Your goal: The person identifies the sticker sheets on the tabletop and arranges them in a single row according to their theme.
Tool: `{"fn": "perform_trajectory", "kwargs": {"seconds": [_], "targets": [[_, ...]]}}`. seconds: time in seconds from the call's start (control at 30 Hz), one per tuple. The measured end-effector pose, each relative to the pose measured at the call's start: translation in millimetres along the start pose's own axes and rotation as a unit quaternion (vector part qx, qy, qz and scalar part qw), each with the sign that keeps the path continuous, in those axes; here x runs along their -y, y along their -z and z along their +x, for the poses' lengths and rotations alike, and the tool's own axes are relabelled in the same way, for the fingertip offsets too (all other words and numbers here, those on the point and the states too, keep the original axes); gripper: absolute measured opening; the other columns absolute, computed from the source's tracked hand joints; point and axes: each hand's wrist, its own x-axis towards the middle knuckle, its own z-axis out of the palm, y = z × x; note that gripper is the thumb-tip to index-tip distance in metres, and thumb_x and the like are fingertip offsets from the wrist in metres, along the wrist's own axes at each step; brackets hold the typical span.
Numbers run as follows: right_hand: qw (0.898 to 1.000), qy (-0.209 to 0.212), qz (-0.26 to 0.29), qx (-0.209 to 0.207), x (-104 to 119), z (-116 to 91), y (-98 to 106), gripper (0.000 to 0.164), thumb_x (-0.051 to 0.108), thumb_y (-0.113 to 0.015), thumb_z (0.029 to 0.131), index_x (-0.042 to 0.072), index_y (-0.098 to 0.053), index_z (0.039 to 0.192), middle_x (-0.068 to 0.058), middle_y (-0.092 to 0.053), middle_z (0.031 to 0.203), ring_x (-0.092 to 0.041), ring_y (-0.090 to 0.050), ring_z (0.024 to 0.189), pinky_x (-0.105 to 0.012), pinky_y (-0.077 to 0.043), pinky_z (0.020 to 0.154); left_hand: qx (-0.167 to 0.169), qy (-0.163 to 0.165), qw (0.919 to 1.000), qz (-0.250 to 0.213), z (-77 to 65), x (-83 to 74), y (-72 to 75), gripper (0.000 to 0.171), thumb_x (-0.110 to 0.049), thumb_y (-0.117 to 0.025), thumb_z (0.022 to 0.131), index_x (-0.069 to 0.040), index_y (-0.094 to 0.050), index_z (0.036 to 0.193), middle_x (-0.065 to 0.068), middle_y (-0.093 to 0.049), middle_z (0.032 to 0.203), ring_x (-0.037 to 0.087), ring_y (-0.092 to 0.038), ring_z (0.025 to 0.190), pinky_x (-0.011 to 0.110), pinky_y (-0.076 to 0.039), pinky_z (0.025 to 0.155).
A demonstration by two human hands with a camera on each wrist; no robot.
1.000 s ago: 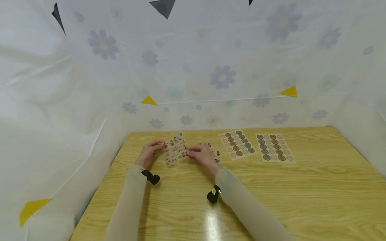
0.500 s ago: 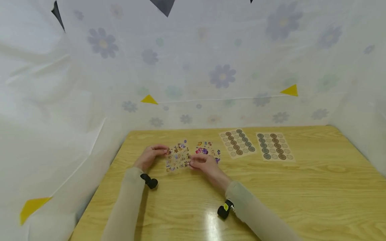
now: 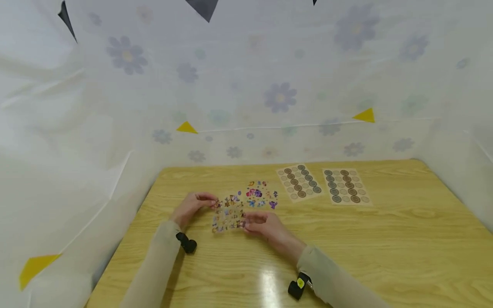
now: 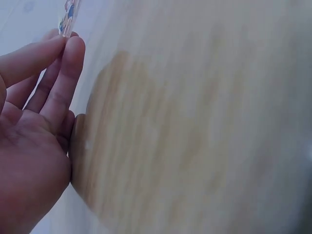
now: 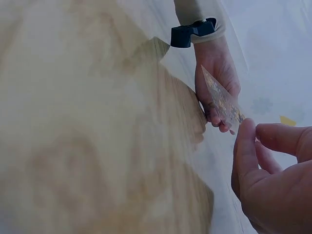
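Observation:
A clear sticker sheet (image 3: 228,213) printed with rows of small brown and purple figures is held between both hands, in front of the body. My left hand (image 3: 194,208) pinches its left edge between thumb and fingertips; in the left wrist view only a sliver of the sheet (image 4: 68,17) shows above the fingers. At the right edge, my right hand (image 3: 269,229) pinches it the same way. The right wrist view has the sheet (image 5: 222,102) tilted up off the table. Just behind it lies a second clear sticker sheet (image 3: 262,194) with pink, purple and blue figures.
Two pale sheets of round stickers lie farther right on the wooden table (image 3: 393,239): a slanted one (image 3: 299,183) and a straighter one (image 3: 346,187). A white flower-printed curtain (image 3: 231,102) encloses the back and sides.
Both hands have drawn the held sticker sheet toward the body and slightly right. The second sheet, partly covered by the right hand before, now shows in full.

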Motion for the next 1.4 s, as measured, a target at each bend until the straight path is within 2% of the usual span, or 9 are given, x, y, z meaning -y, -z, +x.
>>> {"fn": "perform_trajectory", "kwargs": {"seconds": [0.17,0.37,0.5,0.63,0.73,0.87,1.1,1.4], "targets": [[0.999,-0.011,-0.029,0.008,-1,-14,-1,0.048,-0.005,-0.068,0.084,-0.010,-0.054,0.130,-0.019,-0.066,0.115,-0.026,-0.067,0.098,-0.037,-0.052,0.089,0.027,-0.011,0.9985,0.046,-4.9,0.0,-6.7,0.027,-0.007,-0.068,0.092,0.005,-0.067,0.116,0.012,-0.070,0.107,0.022,-0.067,0.090,0.033,-0.049,0.090],[0.999,-0.044,0.001,0.031,-3,-28,-3,0.053,-0.010,-0.066,0.083,-0.012,-0.050,0.133,-0.020,-0.064,0.118,-0.026,-0.068,0.097,-0.038,-0.052,0.089,0.042,0.007,0.9955,0.084,-14.4,-1.2,-10.2,0.026,-0.011,-0.068,0.093,0.001,-0.069,0.116,0.009,-0.069,0.113,0.021,-0.065,0.096,0.033,-0.046,0.092],[0.998,-0.051,0.011,0.041,-5,-34,-3,0.053,-0.011,-0.065,0.084,-0.013,-0.048,0.134,-0.022,-0.064,0.118,-0.026,-0.068,0.096,-0.039,-0.052,0.089,0.045,0.008,0.9936,0.104,-20.1,-3.0,-11.6,0.025,-0.011,-0.070,0.091,0.000,-0.071,0.113,0.009,-0.070,0.110,0.021,-0.064,0.098,0.032,-0.047,0.088],[0.997,-0.051,0.015,0.048,-8,-36,-3,0.051,-0.013,-0.064,0.083,-0.014,-0.049,0.132,-0.024,-0.065,0.115,-0.028,-0.068,0.096,-0.039,-0.053,0.088,0.048,-0.006,0.9900,0.133,-25.2,-5.9,-13.0,0.023,-0.011,-0.072,0.090,-0.001,-0.072,0.110,0.010,-0.071,0.103,0.022,-0.064,0.091,0.032,-0.047,0.079],[0.997,-0.048,0.011,0.058,-12,-39,-5,0.052,-0.013,-0.065,0.082,-0.015,-0.048,0.132,-0.025,-0.065,0.115,-0.029,-0.069,0.095,-0.039,-0.053,0.087,0.055,-0.013,0.9864,0.154,-29.2,-8.0,-14.3,0.021,-0.012,-0.072,0.089,-0.002,-0.073,0.108,0.009,-0.072,0.099,0.022,-0.064,0.088,0.033,-0.047,0.079],[0.996,-0.054,0.018,0.064,-15,-43,-7,0.055,-0.014,-0.064,0.081,-0.017,-0.045,0.133,-0.026,-0.064,0.117,-0.029,-0.069,0.094,-0.039,-0.053,0.087,0.068,-0.008,0.9855,0.156,-33.5,-8.3,-15.4,0.020,-0.010,-0.072,0.089,-0.003,-0.073,0.108,0.008,-0.072,0.101,0.022,-0.065,0.090,0.035,-0.048,0.083],[0.997,-0.060,0.017,0.053,-13,-46,-7,0.060,-0.014,-0.064,0.082,-0.020,-0.039,0.136,-0.028,-0.061,0.124,-0.030,-0.069,0.096,-0.038,-0.053,0.087,0.071,-0.004,0.9864,0.148,-35.4,-7.8,-15.1,0.021,-0.007,-0.072,0.089,-0.001,-0.073,0.108,0.010,-0.072,0.103,0.022,-0.066,0.090,0.033,-0.050,0.082],[0.996,-0.056,-0.032,0.059,-11,-47,-8,0.054,-0.009,-0.067,0.082,-0.016,-0.048,0.132,-0.021,-0.065,0.116,-0.031,-0.068,0.099,-0.036,-0.054,0.086,0.073,-0.009,0.9846,0.158,-39.0,-11.2,-12.0,0.019,-0.006,-0.070,0.090,0.000,-0.073,0.108,0.010,-0.072,0.101,0.023,-0.066,0.086,0.033,-0.053,0.076]]}}
